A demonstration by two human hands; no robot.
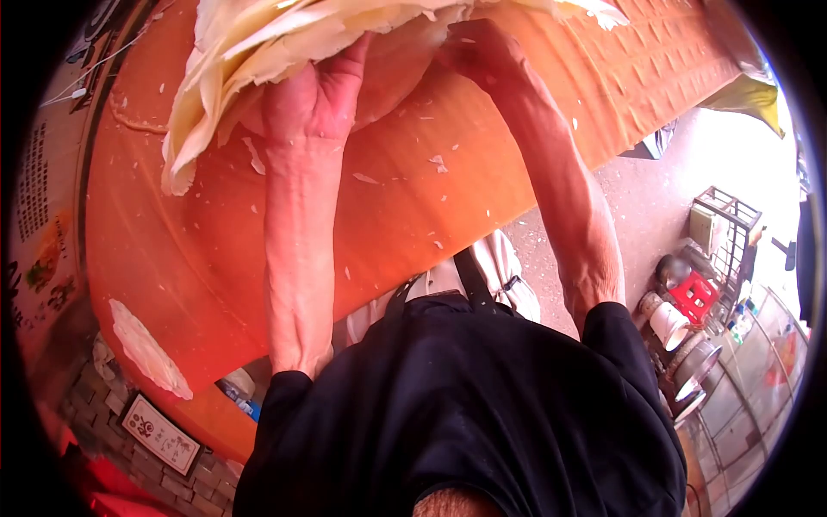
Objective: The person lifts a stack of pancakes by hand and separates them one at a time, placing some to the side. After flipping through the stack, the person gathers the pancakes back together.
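Note:
A stack of thin, pale yellow-white sheets (pixel 258 43) with ragged edges lies at the top of the view on an orange table (pixel 172 250). My left hand (pixel 314 95) reaches under the stack's near edge, with the thumb up against the sheets and the fingers hidden beneath them. Further right, my right hand (pixel 478 52) also goes under the stack, and its fingers are hidden too. Small white flakes are scattered over the orange surface.
A torn white piece (pixel 146 349) lies at the table's near left edge. On the ground to the right stand a red crate (pixel 693 297), a wire rack (pixel 724 220), buckets and metal bowls (pixel 698 366). A framed sign (pixel 159 435) leans on brick paving at lower left.

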